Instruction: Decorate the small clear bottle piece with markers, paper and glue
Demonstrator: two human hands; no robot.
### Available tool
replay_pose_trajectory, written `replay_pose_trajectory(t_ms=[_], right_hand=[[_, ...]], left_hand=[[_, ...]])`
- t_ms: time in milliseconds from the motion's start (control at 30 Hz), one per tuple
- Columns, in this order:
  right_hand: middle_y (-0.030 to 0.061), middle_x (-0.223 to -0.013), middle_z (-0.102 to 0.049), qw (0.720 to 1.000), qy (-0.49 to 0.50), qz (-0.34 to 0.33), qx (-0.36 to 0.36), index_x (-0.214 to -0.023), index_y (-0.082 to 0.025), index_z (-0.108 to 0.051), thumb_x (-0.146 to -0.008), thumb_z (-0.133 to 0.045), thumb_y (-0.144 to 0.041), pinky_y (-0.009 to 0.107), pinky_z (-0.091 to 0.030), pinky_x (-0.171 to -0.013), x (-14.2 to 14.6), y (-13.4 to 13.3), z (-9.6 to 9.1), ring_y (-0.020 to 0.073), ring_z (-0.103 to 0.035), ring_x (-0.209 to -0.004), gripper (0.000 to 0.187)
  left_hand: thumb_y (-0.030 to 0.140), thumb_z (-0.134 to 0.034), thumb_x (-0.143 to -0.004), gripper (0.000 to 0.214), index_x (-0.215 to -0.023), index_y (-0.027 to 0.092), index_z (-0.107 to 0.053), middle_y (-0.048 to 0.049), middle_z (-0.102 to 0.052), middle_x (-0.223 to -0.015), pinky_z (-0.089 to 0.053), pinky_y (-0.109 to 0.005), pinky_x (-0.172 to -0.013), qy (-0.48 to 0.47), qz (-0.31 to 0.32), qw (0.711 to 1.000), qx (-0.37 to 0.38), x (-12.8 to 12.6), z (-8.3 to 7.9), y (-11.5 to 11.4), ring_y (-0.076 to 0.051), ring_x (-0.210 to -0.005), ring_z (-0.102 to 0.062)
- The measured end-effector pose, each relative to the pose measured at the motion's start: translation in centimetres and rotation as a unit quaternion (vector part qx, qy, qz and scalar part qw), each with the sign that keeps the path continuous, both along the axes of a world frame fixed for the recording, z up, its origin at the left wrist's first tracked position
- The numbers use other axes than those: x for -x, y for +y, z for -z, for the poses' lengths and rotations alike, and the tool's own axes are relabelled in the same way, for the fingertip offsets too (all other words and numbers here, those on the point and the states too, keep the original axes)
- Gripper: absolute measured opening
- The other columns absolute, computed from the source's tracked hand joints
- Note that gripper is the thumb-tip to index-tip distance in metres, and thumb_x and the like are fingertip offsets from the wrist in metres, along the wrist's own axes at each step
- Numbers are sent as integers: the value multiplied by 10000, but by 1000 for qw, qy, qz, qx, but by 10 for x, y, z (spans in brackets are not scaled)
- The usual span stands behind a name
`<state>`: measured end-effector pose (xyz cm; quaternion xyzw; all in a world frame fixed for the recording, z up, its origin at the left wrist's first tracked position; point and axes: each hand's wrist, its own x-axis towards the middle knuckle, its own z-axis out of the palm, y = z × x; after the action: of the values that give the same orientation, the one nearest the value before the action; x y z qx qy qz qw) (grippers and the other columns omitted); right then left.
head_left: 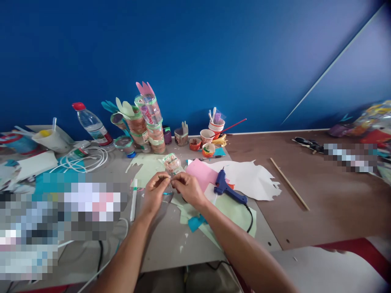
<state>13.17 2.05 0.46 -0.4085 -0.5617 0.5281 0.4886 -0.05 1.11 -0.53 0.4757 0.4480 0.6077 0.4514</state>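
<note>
My left hand (154,189) and my right hand (187,188) meet over the grey work board (165,240), fingers pinched together on a small cut piece of clear plastic bottle (171,163) with a reddish label. The piece sticks up just beyond my fingertips. Under my hands lie pale green paper (146,169), a pink sheet (202,173) and teal scraps (195,223). A blue glue gun (227,188) rests just right of my right hand, its black cord trailing toward me.
Decorated bottle figures (146,122) stand at the back by a red-capped water bottle (91,124). Small cups (210,138), a white cable coil (85,160), a white glue stick (133,199), torn white paper (250,179) and a wooden stick (288,183) lie around.
</note>
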Motion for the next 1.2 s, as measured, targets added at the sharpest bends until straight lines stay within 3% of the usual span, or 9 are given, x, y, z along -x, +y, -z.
replay_pose_trajectory(t_ms=[133, 333, 467, 567, 700, 833, 933, 1067, 1200], right_hand=[[-46, -570, -500, 1000, -21, 2, -7, -653, -185, -566, -708, -532, -213, 215, -379, -539, -4, 0, -2, 112, -476, -584, 71], [-37, -616, -499, 996, -90, -4, -28, -648, -182, -525, -702, -489, -217, 219, -349, -563, -5, -1, -1, 106, -450, -599, 74], [-36, -611, -490, 993, -110, 22, -42, -652, -184, -526, -680, -462, -199, 225, -346, -564, -14, 2, -4, 111, -442, -590, 71], [-12, -696, -550, 989, -83, 97, -69, -743, -178, -567, -663, -457, -194, 234, -379, -596, -29, 8, -8, 127, -484, -640, 137], [-14, -620, -525, 979, -170, 95, -62, -667, -178, -560, -767, -458, -241, 239, -360, -575, -44, 15, -9, 131, -477, -602, 156], [50, -865, -665, 902, -411, 94, -96, -772, -167, -639, -789, -468, -126, 270, -382, -727, -48, 13, -11, 159, -581, -775, 177], [77, -939, -707, 835, -546, 11, -64, -881, -179, -671, -829, -531, -213, 311, -381, -791, -47, 5, -18, 205, -632, -857, 153], [142, -972, -698, 761, -643, -44, -75, -932, -141, -673, -815, -601, -364, 358, -390, -799, -41, -9, -26, 292, -644, -927, 262], [170, -1022, -674, 734, -670, -47, -102, -1067, -102, -620, -853, -534, -248, 379, -392, -812, -32, -17, -26, 306, -645, -951, 273]], left_hand=[[308, -735, -719, 154, -773, 187, -656, 3, -590, -752, -440, -230, -710, -85, 41, 994, 52, -4, 2, -2, -121, -728, -534], [283, -791, -656, 200, -723, 177, -636, 16, -585, -703, -448, -209, -660, -192, 69, 974, 97, -7, -9, -1, -91, -667, -537], [249, -805, -638, 222, -721, 186, -610, 31, -594, -721, -478, -222, -664, -290, 32, 952, 89, 6, -12, 6, -70, -621, -529], [221, -831, -582, 261, -709, 180, -606, 11, -651, -787, -501, -244, -685, -294, -10, 951, 97, 8, -10, 9, -80, -635, -570], [239, -820, -599, 249, -693, 171, -600, 9, -653, -756, -489, -236, -654, -257, 5, 960, 107, 2, -7, 7, -63, -570, -544], [257, -821, -590, 280, -692, 171, -575, 17, -641, -717, -461, -226, -614, -227, -3, 968, 105, -1, -7, 6, -55, -527, -513], [274, -807, -603, 290, -718, 180, -558, 32, -619, -677, -465, -237, -628, -218, -13, 971, 97, 1, -5, 7, -56, -519, -500], [278, -803, -591, 303, -745, 181, -560, 41, -609, -664, -464, -236, -638, -202, -40, 974, 89, 3, -1, 9, -62, -538, -514], [285, -802, -592, 300, -770, 178, -586, 38, -610, -656, -454, -233, -639, -170, -38, 981, 84, 2, 0, 9, -68, -554, -524]])
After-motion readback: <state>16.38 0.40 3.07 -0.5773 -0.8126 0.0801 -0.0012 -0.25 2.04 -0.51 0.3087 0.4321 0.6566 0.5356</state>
